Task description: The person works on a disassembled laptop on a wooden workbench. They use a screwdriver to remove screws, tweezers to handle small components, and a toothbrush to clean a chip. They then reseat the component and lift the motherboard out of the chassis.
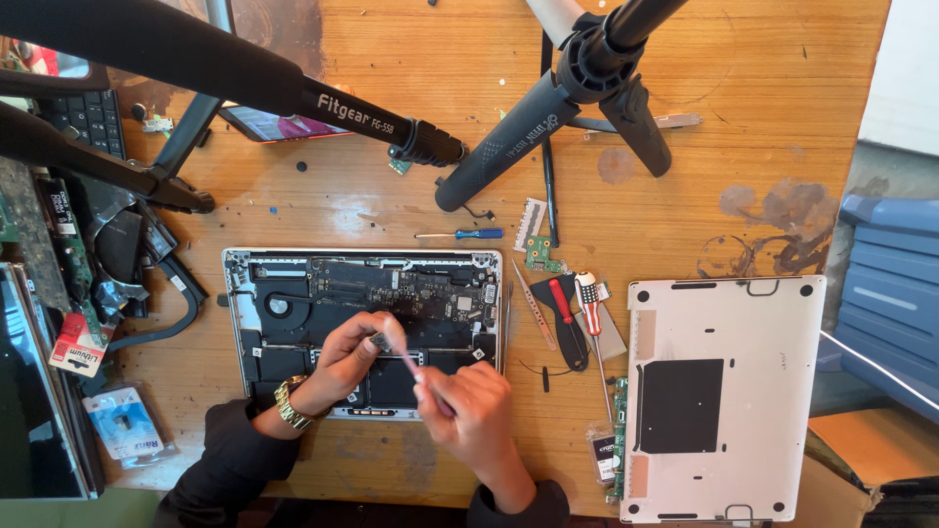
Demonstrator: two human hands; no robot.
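An opened silver laptop (362,269) lies bottom-up on the wooden table, its board, fan and black battery cells exposed. My left hand (354,352), with a gold watch at the wrist, pinches a small dark part above the battery area. My right hand (468,406) grips a thin pale tool whose tip points up-left and meets that small part. Both hands hover over the laptop's near half and hide part of the battery.
The laptop's removed bottom cover (719,391) lies at the right. Between them lie tweezers (533,303), a red-handled tool (565,318) and a striped screwdriver (590,303). A blue screwdriver (469,234) and small green board (541,256) lie behind. Black tripod legs (509,147) cross above. Scrap boards pile at left.
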